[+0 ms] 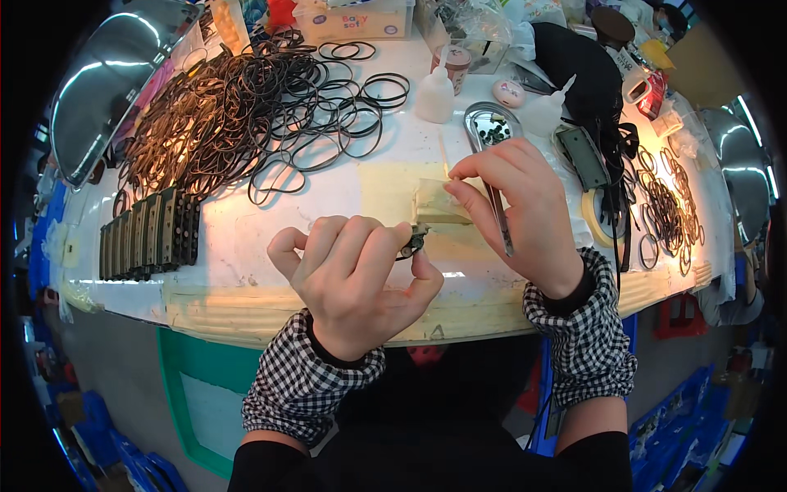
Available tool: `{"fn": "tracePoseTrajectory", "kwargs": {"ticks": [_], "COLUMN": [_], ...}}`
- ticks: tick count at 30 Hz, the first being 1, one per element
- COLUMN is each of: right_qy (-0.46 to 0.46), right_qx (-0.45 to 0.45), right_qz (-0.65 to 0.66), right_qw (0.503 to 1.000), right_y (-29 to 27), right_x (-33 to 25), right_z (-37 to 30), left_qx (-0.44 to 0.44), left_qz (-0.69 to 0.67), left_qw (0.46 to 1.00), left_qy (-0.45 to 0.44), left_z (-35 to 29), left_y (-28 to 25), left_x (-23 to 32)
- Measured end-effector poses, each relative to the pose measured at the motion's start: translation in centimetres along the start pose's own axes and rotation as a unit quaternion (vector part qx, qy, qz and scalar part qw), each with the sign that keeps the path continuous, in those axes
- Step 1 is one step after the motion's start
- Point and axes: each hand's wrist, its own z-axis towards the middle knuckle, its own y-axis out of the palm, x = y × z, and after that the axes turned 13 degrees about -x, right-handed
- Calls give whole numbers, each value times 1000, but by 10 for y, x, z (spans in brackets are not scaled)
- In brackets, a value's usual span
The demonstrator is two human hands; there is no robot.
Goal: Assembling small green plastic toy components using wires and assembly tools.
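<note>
We have a white worktop (238,234) before us, its near edge covered in pale yellow strips. A tangled pile of black loops (238,115) spreads over its far left part. On the far right sits a black cloth bundle (578,74) with straps, and a smaller heap of loops (666,205) lies near it.

Our left hand (352,283) and right hand (529,201) reach in over the near edge, both in checked cuffs. A row of dark ridged blocks (147,234) stands at the left, just in front of the big pile. Beyond our right hand lies an oval metal tray (470,123) holding small dark bits (494,131), with a white squeeze bottle (434,97) just beside it. A pale yellow block (443,205) rests on the worktop between our hands, and metal tweezers (498,211) slant under our right palm.

A thin pale stick (443,154) ends by our right fingertips. They are drawn close together — yet we cannot tell whether that grip pinches the stick. Our left grip is plainer: thumb and forefinger pinch a small dark part (416,239), just in front of the yellow block.
</note>
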Motion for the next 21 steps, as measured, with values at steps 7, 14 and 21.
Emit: {"fn": "tracePoseTrajectory", "kwargs": {"ticks": [7,14,21], "right_qy": [-4,110,110], "right_qx": [67,-42,-60], "right_qz": [38,411,468], "right_qw": [997,904,875], "right_y": [-13,-7,-2], "right_x": [-10,-30,-33], "right_z": [0,-11,-9], "left_qx": [3,3,3], "left_qz": [-17,-27,-29], "left_qw": [1000,1000,1000], "left_qy": [-2,0,-3], "left_z": [-2,-1,-2], "left_y": [-2,-3,-1], "left_x": [1,2,1]}}
